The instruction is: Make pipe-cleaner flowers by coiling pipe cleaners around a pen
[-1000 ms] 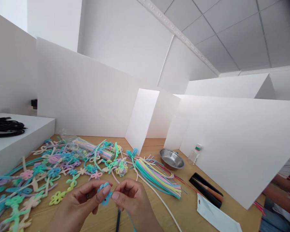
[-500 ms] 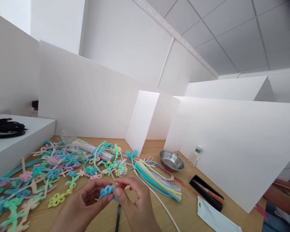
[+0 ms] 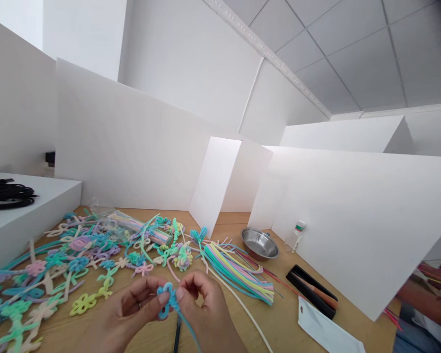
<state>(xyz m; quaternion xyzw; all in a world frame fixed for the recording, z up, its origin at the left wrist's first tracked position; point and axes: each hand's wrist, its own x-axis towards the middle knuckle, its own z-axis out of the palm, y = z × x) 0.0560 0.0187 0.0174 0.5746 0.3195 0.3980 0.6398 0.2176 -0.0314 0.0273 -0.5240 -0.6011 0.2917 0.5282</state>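
Observation:
Between my hands is a blue pipe cleaner flower (image 3: 164,300) with small round loops and a long tail hanging down toward me. My left hand (image 3: 137,310) pinches its loops between thumb and fingers. On the other side, my right hand (image 3: 203,305) grips the flower near the spot where the tail begins. Under the hands a dark pen-like stick (image 3: 177,334) lies on the table, partly hidden. A yellow pipe cleaner flower (image 3: 84,304) rests left of my left hand. To the right of my right hand runs a long white pipe cleaner (image 3: 244,311).
Many twisted pastel pipe cleaner shapes (image 3: 55,264) cover the table's left side. A bundle of straight pipe cleaners (image 3: 238,274), a metal bowl (image 3: 260,243), a small bottle (image 3: 295,236), a black case (image 3: 311,292) and a white packet (image 3: 327,327) lie rightward. White panels stand behind.
The blue flower has turned, so its loops face me and its tail now shows hanging down. My fingers have shifted their hold on it. The camera view has moved slightly.

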